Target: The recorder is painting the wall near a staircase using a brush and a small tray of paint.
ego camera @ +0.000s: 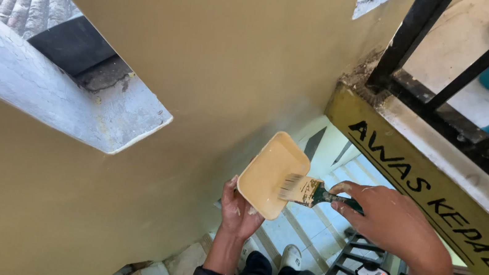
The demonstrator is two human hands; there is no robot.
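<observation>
Paintbrush point(303, 190), one: green handle, pale bristles loaded with tan paint, lying across the tray's inside. Paint tray point(271, 172), one: shallow, rectangular, tan-coated, tilting beside the tan wall point(204, 58). Right hand point(393, 221) is pinching the handle; left hand point(239, 208) is gripping the tray's lower edge, fingers curled.

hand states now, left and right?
Left hand: closed, holding the paint tray from below.
Right hand: closed on the paintbrush, bristles in tray.
</observation>
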